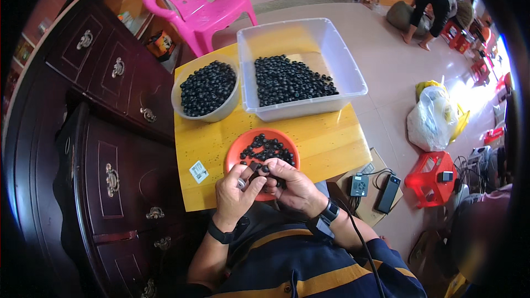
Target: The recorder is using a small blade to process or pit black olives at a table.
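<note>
Your left hand and right hand pinch one small black round bead over the shallow orange plastic dish at the yellow wooden table's near edge.

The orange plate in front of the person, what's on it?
A loose pile of small black round pieces lies on the orange plate. Both hands, left hand and right hand, cover its near edge, so whatever lies there is hidden.
</note>
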A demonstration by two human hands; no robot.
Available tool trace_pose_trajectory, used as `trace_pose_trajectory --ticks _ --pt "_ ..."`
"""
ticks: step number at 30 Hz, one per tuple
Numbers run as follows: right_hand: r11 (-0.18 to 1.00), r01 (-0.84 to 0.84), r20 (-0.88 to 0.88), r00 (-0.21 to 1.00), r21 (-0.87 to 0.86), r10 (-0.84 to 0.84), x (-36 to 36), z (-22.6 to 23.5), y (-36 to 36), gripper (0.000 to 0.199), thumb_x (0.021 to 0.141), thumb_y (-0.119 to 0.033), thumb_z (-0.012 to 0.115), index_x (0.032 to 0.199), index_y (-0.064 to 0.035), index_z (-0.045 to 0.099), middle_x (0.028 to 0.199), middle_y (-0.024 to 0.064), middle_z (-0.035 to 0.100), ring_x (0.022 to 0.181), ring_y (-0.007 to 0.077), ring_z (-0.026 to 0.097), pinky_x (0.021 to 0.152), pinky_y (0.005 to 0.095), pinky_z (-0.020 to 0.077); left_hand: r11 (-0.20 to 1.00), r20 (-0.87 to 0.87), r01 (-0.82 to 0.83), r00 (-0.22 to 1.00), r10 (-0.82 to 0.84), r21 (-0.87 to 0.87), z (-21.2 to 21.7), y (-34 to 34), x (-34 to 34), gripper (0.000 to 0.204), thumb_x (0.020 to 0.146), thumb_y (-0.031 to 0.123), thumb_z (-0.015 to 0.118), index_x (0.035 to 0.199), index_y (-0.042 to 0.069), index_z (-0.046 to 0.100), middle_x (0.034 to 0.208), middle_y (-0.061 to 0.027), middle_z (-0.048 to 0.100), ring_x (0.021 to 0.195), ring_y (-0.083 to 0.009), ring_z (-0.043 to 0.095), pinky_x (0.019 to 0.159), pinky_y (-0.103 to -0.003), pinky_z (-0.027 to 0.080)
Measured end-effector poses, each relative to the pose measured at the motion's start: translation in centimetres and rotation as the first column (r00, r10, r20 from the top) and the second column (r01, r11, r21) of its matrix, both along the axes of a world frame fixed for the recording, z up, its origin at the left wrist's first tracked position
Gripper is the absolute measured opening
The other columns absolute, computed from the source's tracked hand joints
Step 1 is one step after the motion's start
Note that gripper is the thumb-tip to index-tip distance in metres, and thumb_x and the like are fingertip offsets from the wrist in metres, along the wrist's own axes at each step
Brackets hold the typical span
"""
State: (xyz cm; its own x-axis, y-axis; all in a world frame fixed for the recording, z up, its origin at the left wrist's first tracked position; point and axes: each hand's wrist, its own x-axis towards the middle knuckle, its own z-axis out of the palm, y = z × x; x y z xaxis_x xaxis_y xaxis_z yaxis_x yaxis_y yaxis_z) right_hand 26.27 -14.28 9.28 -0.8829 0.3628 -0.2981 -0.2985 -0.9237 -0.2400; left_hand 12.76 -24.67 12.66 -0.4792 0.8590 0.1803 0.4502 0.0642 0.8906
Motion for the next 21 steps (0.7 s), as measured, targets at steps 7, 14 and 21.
trace_pose_trajectory --ticks 7,14,21 --pt "0.998 -0.048 -0.061 0.997 0.031 0.05 -1.4 0.3 -1.1 0.011 0.101 -0.017 0.057 0.107 -0.0082 0.059 0.095 0.0032 0.065 0.071 0.0065 0.055 0.063 0.019 0.0486 0.997 -0.214 0.043 0.975 -0.056 -0.065 0.8 -1.0 -1.9 0.038 0.083 0.038 0.078 0.082 0.006 0.057 0.065 -0.0066 0.062 0.054 -0.0212 0.06 0.052 -0.034 0.046" --pt "0.997 -0.065 -0.047 0.997 0.043 0.068 -2.2 0.2 -1.7 0.01 0.101 -0.018 0.057 0.103 -0.0082 0.059 0.092 0.003 0.064 0.071 0.0054 0.054 0.063 0.017 0.0479 0.999 -0.278 0.037 0.96 -0.037 -0.005 0.8 -1.3 -2.1 0.035 0.083 0.038 0.077 0.086 0.007 0.06 0.069 -0.0044 0.065 0.056 -0.0217 0.062 0.053 -0.035 0.049" --pt "0.99 -0.101 -0.086 0.99 0.099 0.11 -2.3 0.1 -1.8 0.009 0.101 -0.017 0.057 0.1 -0.0081 0.059 0.093 0.0018 0.063 0.073 0.0048 0.056 0.065 0.0165 0.0506 1.0 -0.314 0.026 0.949 -0.026 -0.007 0.7 -1.4 -2.4 0.037 0.083 0.04 0.076 0.084 0.008 0.059 0.069 -0.0042 0.064 0.056 -0.0225 0.062 0.052 -0.035 0.049"
